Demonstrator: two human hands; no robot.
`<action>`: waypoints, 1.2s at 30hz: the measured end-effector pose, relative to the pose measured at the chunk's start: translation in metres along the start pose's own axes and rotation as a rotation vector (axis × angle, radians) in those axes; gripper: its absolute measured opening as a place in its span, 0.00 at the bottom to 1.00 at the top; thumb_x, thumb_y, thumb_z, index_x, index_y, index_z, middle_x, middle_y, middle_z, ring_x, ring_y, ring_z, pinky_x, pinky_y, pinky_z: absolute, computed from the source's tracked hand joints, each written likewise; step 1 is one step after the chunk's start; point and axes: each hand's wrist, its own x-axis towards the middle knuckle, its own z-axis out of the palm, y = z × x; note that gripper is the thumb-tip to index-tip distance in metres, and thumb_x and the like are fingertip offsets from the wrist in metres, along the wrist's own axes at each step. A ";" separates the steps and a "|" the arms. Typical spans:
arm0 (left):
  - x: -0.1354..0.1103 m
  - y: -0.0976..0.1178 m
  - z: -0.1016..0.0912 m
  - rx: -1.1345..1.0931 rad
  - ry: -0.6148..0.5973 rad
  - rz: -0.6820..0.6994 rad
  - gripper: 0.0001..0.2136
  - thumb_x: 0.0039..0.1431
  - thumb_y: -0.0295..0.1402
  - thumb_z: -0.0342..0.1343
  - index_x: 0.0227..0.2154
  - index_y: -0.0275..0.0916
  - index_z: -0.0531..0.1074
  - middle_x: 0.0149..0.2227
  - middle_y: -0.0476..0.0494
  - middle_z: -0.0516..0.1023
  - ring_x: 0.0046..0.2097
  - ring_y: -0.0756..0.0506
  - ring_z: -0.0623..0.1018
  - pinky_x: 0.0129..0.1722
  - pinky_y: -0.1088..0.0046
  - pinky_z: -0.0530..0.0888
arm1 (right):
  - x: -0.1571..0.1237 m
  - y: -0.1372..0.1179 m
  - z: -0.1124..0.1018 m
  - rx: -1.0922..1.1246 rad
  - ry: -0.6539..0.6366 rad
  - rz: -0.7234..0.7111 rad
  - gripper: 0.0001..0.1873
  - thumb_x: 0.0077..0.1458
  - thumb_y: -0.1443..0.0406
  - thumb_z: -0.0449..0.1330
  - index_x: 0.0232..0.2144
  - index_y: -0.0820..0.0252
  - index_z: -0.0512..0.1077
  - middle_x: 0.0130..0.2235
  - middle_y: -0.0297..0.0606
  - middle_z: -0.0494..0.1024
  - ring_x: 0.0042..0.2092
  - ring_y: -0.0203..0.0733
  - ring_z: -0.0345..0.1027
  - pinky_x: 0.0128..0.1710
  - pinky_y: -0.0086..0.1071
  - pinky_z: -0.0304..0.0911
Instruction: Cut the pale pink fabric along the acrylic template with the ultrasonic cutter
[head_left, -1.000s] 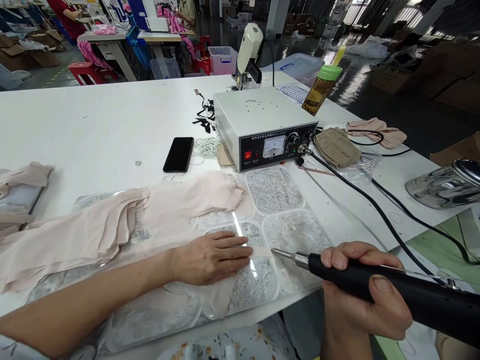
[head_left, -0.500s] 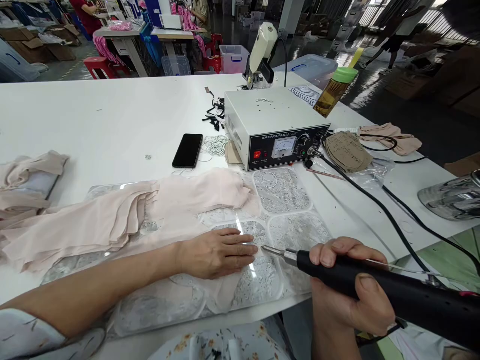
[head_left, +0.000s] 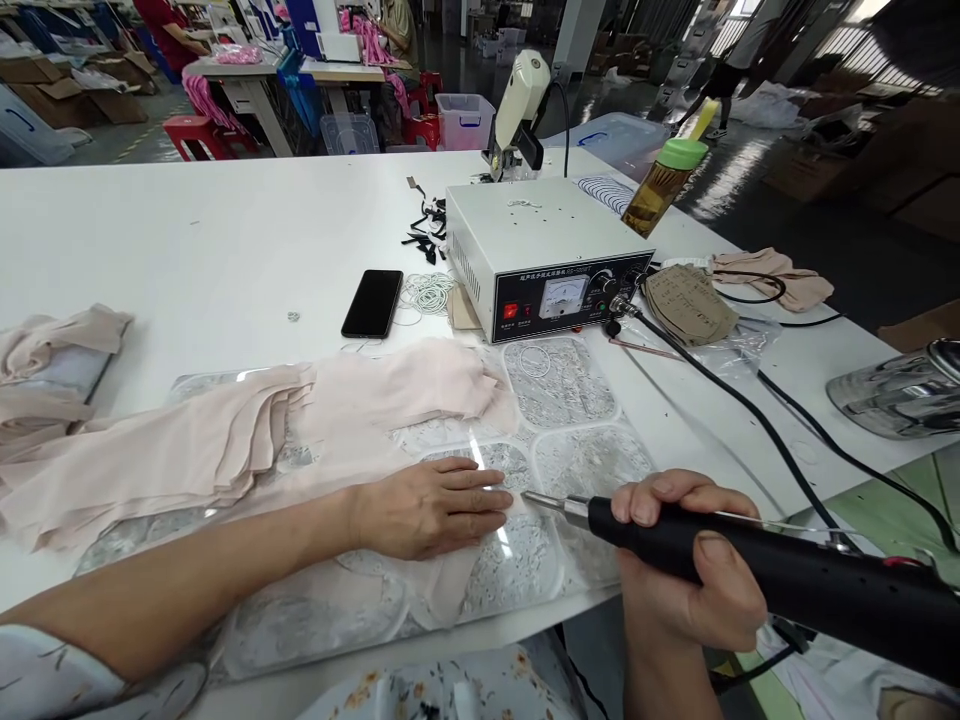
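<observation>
My left hand (head_left: 431,508) lies flat with fingers stretched out on pale pink fabric (head_left: 225,440), pressing its end down onto a clear scratched plate (head_left: 585,470). My right hand (head_left: 690,570) is wrapped round the black handle of an ultrasonic cutting tool (head_left: 787,575). The tool's thin metal tip (head_left: 544,499) touches the fabric edge just beyond my left fingertips. A black cable (head_left: 720,395) runs from the tool's side to a white control box (head_left: 547,250) with a dial and red switch.
A black phone (head_left: 373,303) and a coil of white cord (head_left: 427,293) lie behind the fabric. More pink fabric (head_left: 52,350) is stacked at the left. A green-capped bottle (head_left: 664,185), tan pieces (head_left: 686,300) and a shiny metal object (head_left: 900,390) are on the right. People work at far tables.
The tool tip has slid left along the fabric edge until it meets my left fingertips. My left hand has stayed flat in place. The view shifted slightly.
</observation>
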 end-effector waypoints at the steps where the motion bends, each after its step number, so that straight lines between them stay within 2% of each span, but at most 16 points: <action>1: 0.000 0.000 0.000 0.002 0.003 0.005 0.15 0.71 0.32 0.45 0.52 0.34 0.72 0.58 0.40 0.70 0.62 0.42 0.67 0.62 0.63 0.64 | 0.000 -0.001 -0.001 0.010 0.000 0.007 0.07 0.44 0.66 0.57 0.29 0.60 0.70 0.29 0.33 0.70 0.23 0.33 0.62 0.21 0.32 0.63; 8: 0.001 -0.002 -0.001 0.008 0.014 0.029 0.15 0.71 0.32 0.45 0.51 0.32 0.72 0.59 0.41 0.70 0.61 0.41 0.68 0.62 0.63 0.63 | -0.006 -0.007 -0.005 0.046 -0.042 0.053 0.08 0.46 0.64 0.58 0.31 0.60 0.70 0.30 0.33 0.69 0.23 0.32 0.62 0.21 0.32 0.63; 19: 0.001 0.000 -0.001 -0.032 0.003 -0.002 0.14 0.70 0.31 0.46 0.52 0.36 0.72 0.58 0.41 0.70 0.62 0.41 0.68 0.62 0.62 0.64 | -0.007 -0.010 -0.001 0.029 -0.092 0.069 0.05 0.48 0.64 0.59 0.31 0.59 0.70 0.30 0.33 0.69 0.24 0.33 0.63 0.22 0.33 0.64; 24: -0.001 -0.002 0.000 -0.084 -0.036 -0.020 0.15 0.71 0.31 0.43 0.54 0.37 0.70 0.58 0.43 0.70 0.63 0.43 0.66 0.63 0.63 0.62 | -0.008 -0.010 -0.006 0.031 -0.012 0.051 0.08 0.44 0.65 0.57 0.31 0.60 0.70 0.29 0.33 0.69 0.24 0.34 0.62 0.22 0.32 0.62; 28: 0.000 -0.001 -0.010 -0.131 -0.035 -0.017 0.16 0.71 0.32 0.44 0.54 0.32 0.69 0.60 0.39 0.68 0.63 0.42 0.65 0.63 0.63 0.63 | -0.007 -0.008 -0.009 -0.003 0.048 0.004 0.10 0.40 0.66 0.56 0.30 0.59 0.70 0.28 0.33 0.69 0.23 0.35 0.61 0.20 0.34 0.61; 32: -0.001 0.007 -0.022 -0.090 0.020 -0.080 0.15 0.70 0.31 0.44 0.52 0.32 0.70 0.56 0.35 0.73 0.59 0.41 0.70 0.59 0.62 0.67 | -0.006 -0.008 -0.007 -0.030 0.077 0.007 0.09 0.39 0.66 0.56 0.28 0.59 0.70 0.27 0.33 0.69 0.22 0.35 0.60 0.19 0.34 0.60; 36: -0.008 0.023 -0.023 0.012 0.061 -0.112 0.13 0.69 0.29 0.46 0.49 0.31 0.71 0.49 0.35 0.78 0.51 0.42 0.76 0.50 0.63 0.73 | -0.006 -0.011 -0.008 -0.020 0.064 -0.004 0.08 0.40 0.66 0.57 0.28 0.59 0.70 0.27 0.33 0.70 0.22 0.35 0.61 0.19 0.34 0.61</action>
